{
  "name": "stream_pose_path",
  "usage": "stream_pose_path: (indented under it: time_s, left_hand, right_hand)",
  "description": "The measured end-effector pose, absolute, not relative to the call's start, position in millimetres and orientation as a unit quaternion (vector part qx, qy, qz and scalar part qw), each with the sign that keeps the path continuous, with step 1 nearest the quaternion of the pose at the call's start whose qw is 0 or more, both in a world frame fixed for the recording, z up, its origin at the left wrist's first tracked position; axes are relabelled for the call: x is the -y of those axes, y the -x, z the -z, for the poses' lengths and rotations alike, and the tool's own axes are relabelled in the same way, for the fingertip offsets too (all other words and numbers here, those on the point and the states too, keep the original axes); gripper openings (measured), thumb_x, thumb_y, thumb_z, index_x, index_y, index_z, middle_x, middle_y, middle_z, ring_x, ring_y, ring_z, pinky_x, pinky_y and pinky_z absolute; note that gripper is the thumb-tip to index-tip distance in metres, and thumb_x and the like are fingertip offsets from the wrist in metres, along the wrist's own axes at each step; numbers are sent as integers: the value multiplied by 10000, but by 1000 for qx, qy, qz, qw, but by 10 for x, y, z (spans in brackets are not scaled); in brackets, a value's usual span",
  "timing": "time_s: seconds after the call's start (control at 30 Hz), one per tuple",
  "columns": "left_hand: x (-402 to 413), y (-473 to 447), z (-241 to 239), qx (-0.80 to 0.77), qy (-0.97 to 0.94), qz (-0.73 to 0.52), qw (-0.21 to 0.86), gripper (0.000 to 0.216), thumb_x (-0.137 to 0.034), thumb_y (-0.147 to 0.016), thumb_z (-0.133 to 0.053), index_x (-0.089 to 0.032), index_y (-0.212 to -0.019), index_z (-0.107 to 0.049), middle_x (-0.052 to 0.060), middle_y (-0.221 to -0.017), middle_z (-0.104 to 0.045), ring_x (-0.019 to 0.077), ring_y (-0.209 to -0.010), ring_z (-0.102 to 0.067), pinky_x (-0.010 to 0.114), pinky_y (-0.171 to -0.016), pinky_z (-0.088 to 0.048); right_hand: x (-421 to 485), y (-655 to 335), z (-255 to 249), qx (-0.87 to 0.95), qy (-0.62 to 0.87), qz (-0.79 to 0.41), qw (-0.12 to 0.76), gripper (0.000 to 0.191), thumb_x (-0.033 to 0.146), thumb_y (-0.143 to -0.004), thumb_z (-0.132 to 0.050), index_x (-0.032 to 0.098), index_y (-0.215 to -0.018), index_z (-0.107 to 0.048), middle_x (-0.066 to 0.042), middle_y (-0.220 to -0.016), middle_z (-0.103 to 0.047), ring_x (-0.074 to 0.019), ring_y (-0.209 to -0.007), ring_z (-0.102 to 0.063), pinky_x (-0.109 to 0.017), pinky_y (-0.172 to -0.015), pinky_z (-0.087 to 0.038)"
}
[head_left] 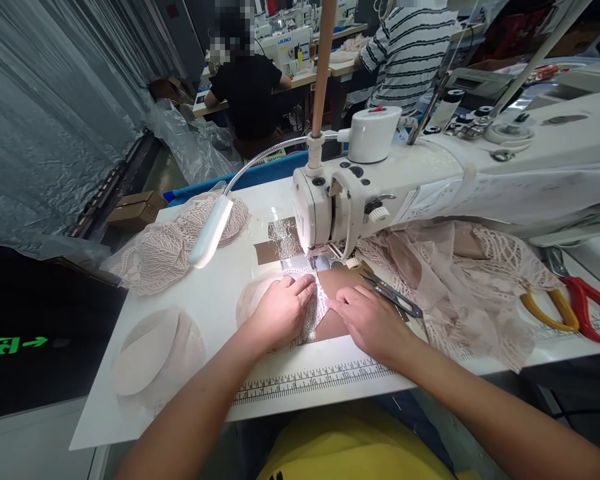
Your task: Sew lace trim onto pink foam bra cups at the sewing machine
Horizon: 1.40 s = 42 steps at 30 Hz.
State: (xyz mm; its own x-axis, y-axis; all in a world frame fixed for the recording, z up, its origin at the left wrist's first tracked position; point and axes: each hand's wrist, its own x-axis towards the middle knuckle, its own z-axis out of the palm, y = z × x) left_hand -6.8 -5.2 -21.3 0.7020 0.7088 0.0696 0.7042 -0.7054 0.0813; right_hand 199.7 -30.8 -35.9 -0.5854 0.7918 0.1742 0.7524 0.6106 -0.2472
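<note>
Under the needle end of a white sewing machine [325,213] lies a piece of pale pink lace fabric [321,303] with a sheer layer. My left hand [286,308] presses on it with bent fingers held together, gripping the lace just in front of the presser foot. Thumb and forefinger of my right hand [367,319] are pinched at the lace's right edge; the fingertips partly hide what they hold. Brown plate [337,280] shows beneath that hand. Close beyond its knuckles lie dark thread snips [393,295].
A lamp [213,230] on a bent neck hangs left of the needle. Lace cups [165,257] and sheer round pieces [160,357] lie at left. More lace fabric [460,287] and red-handled scissors [590,310] lie at right. Two people sit beyond the machine.
</note>
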Motion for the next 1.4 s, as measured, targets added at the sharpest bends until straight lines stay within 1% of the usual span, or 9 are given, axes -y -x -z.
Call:
stream_pose_path:
  time_s: [0.23,0.4,0.57,0.7,0.8,0.93,1.1,1.23,1.4]
  left_hand:
    - [-134,139,254,-365,-930,-32,24,534,-104,-769,-458,-107,-1301,-506,97,-1394,-483,242,-918,-543,383,-798,-464]
    - [-273,174,272,-356,-934,-20,16,539,-101,-782,-435,-108,-1318,-492,91,-1411,-467,243,-976,-542,382,-835,-452]
    - [-432,218,288,-342,-940,-18,8,526,-101,-808,-430,-111,-1332,-479,118,-1409,-466,242,-990,-549,385,-825,-441]
    - [-493,239,259,-348,-937,-14,-4,495,-142,-843,-440,-115,-1336,-474,128,-1375,-500,243,-943,-544,391,-785,-438]
    - [-429,235,239,-352,-935,-26,-22,431,-175,-887,-425,-139,-1308,-508,109,-1367,-510,249,-952,-523,395,-783,-434]
    - [-286,221,257,-337,-940,-56,-3,357,-185,-920,-419,-175,-1246,-564,61,-1348,-536,225,-966,-510,370,-825,-432]
    - [-274,234,294,-325,-943,-73,9,353,-174,-920,-437,-174,-1248,-566,69,-1336,-551,221,-941,-519,378,-834,-445]
    - [-380,261,297,-317,-946,-72,17,367,-165,-924,-436,-173,-1275,-543,73,-1345,-546,227,-1007,-524,390,-856,-446]
    - [-494,290,317,-316,-944,-89,33,365,-166,-920,-439,-170,-1267,-551,70,-1329,-562,233,-1037,-536,399,-864,-444]
  right_hand:
    - [173,-1940,221,880,453,-112,88,241,65,-874,-410,151,-831,-631,-45,-753,-515,-167,-718,-405,-290,-632,-278]
    - [46,-1903,192,880,450,-122,90,227,89,-873,-424,155,-780,-621,-39,-744,-523,-156,-703,-416,-286,-628,-276]
    - [-51,-1867,287,877,455,-105,112,248,106,-886,-409,166,-857,-647,-37,-777,-551,-154,-705,-438,-286,-652,-292]
    - [-72,-1852,359,876,462,-72,117,265,99,-886,-408,171,-940,-657,-37,-799,-567,-156,-702,-442,-291,-634,-282]
    - [-62,-1861,386,882,453,-45,119,276,85,-870,-425,170,-993,-657,-42,-820,-571,-167,-718,-448,-300,-640,-285]
    - [-58,-1886,404,895,428,-27,125,292,66,-852,-433,149,-1015,-661,-60,-836,-574,-178,-740,-456,-304,-662,-307]
    - [-93,-1888,399,896,421,-15,139,296,78,-860,-435,146,-1022,-672,-62,-807,-572,-166,-692,-439,-299,-618,-291]
    - [-124,-1872,398,886,438,-28,149,312,85,-855,-452,146,-1065,-674,-57,-808,-585,-146,-630,-411,-285,-561,-267]
    - [-150,-1852,407,875,448,-40,177,386,65,-826,-473,156,-1158,-647,-45,-802,-603,-142,-619,-421,-262,-539,-286]
